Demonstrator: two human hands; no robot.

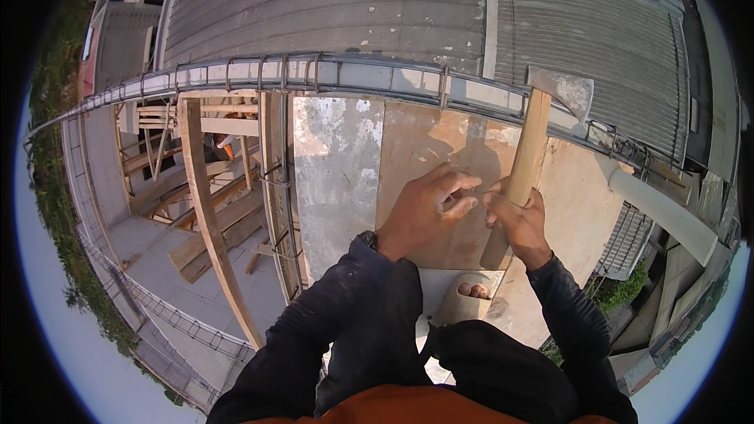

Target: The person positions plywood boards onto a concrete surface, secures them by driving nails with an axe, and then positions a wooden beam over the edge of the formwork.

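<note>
My right hand (518, 220) is wrapped around the wooden handle of a hatchet (532, 137). The hatchet stands head up, and its worn grey metal head (561, 90) flares to a blade on the right. Close beside it on the left is my left hand (432, 208), its fingers curled and the thumb near the index finger. Whatever those fingers pinch, if anything, is too small to make out. Under both hands lies a brown plywood panel (416, 141), next to a grey, paint-stained panel (338, 180).
Steel rebar caging (369, 74) crosses ahead, with corrugated roofing (330, 8) beyond. An upright timber (206, 196) borders a drop at left, where loose planks (228, 239) lie below. A pale pipe (660, 216) slants at right. My sandalled foot (463, 298) rests on the panels.
</note>
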